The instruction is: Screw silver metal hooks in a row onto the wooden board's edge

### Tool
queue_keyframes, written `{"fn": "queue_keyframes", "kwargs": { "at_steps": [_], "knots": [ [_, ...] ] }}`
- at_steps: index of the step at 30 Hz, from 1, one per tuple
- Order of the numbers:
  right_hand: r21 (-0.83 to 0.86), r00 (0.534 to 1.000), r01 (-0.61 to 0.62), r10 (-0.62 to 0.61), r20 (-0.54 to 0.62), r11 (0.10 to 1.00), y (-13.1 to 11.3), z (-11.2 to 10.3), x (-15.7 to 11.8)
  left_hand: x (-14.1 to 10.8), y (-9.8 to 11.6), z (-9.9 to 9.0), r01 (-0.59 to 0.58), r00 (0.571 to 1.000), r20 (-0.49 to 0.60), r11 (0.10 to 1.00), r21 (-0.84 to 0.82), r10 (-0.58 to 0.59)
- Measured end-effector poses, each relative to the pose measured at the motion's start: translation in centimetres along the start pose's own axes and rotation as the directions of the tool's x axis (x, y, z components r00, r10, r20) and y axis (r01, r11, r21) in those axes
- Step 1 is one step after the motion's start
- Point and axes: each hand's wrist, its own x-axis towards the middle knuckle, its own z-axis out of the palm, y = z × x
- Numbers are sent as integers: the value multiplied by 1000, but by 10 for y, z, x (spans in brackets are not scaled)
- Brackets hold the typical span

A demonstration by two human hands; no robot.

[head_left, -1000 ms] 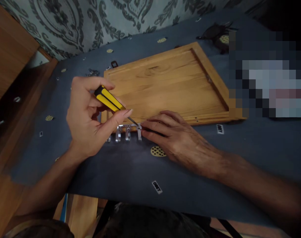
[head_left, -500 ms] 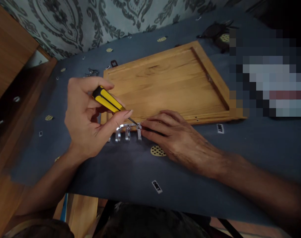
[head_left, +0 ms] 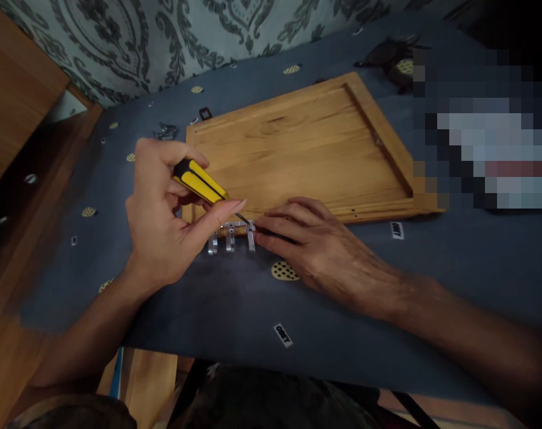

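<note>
My left hand [head_left: 155,223] is closed around a yellow and black screwdriver [head_left: 203,180], its handle tilted up to the left. The thin shaft slants down to a silver hook rail [head_left: 230,231], and its tip meets the rail near one hook. Several curved hooks hang from this rail along the near edge of a framed wooden board [head_left: 271,161]. My right hand [head_left: 329,256] lies over that same edge, its fingertips pressing the rail beside the screwdriver tip. The fingers hide the rail's right part.
A dark blue patterned cloth [head_left: 342,351] covers the table. Small metal pieces [head_left: 165,130] lie behind my left hand, near a dark square piece [head_left: 205,113]. A dark item [head_left: 389,56] sits at the back right. A wooden cabinet [head_left: 21,89] borders the left side.
My left hand has shifted slightly to the right with the screwdriver, whose tip stays at the rail. My right hand and the board have hardly moved.
</note>
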Motion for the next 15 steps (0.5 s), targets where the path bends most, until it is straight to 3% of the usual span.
{"fn": "queue_keyframes", "kwargs": {
  "at_steps": [5,10,15],
  "knots": [
    [1,1000,19,-19,-23,1000,0,0,0,4,2,5,21,999,-44,1000,-13,-22],
    [1,1000,0,0,0,1000,0,1,0,6,14,5,120,993,6,993,-6,-120],
    [9,999,12,-12,-30,1000,1,2,0,8,15,1,123,990,69,992,33,-125]
  ]
}}
